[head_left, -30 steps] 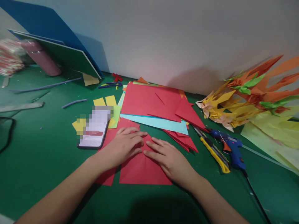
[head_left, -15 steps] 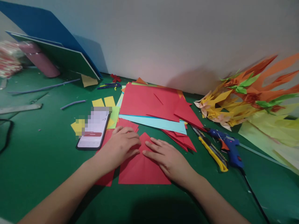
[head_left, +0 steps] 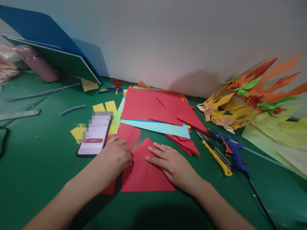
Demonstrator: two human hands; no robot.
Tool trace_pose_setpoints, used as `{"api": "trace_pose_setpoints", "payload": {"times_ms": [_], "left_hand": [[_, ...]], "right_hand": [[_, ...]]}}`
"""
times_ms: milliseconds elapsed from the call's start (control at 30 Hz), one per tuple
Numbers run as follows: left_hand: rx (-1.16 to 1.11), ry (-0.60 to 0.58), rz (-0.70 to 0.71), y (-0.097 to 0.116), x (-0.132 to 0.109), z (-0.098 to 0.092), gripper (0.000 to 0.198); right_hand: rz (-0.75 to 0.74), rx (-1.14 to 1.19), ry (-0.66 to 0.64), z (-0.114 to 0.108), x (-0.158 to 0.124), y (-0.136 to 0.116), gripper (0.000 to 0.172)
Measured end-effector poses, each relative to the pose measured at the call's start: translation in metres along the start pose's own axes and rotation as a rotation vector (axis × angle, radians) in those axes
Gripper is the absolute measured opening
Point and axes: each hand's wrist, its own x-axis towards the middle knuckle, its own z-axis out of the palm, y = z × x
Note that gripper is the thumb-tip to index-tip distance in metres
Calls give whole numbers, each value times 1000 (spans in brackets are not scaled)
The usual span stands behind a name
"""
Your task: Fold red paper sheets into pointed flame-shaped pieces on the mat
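Observation:
A sheet of red paper, folded to a point at the top with a straight bottom edge, lies flat in front of me. My right hand rests flat on its right side, fingers stretched out over the upper part. At the paper's left sloping edge is my left hand, its fingers curled and pressed together on that edge; the thumb tip is partly hidden. Beneath my left wrist and beside it lie other red paper pieces, partly covered by the hand and forearm.
A phone lies left of my left hand, among yellow paper pieces. Behind are stacked coloured sheets. At right lie a yellow cutter knife, a blue glue gun and paper flowers. A pink bottle leans at far left.
My left hand has slid left and slightly down, from the paper's top middle to its left edge, fingers curling more. My right hand stays in place. The whole view has shifted slightly.

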Motion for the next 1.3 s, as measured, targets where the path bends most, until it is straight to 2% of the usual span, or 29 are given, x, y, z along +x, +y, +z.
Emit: {"api": "trace_pose_setpoints", "payload": {"times_ms": [100, 300, 500, 600, 733, 933, 1167, 1300], "left_hand": [[54, -50, 36, 1, 0, -1, 33], [43, -59, 20, 8, 0, -11, 34], [38, 69, 5, 16, 7, -6, 27], [-21, 91, 47, 21, 11, 4, 25], [-62, 72, -3, 28, 14, 16, 25], [-16, 139, -33, 35, 18, 15, 23], [63, 24, -4, 33, 17, 21, 20], [18, 48, -15, 31, 16, 26, 20]], "right_hand": [[-3, 5, 5, 1, 0, 0, 45], [-1, 14, 30, 4, -1, 1, 45], [-37, 49, 96, 5, -2, 0, 38], [10, 95, 158, 5, -2, -2, 35], [57, 79, 255, 5, -1, -4, 37], [151, 117, 375, 7, -1, -5, 35], [380, 342, 476, 4, 0, -3, 34], [468, 369, 523, 5, 1, -1, 24]]}}
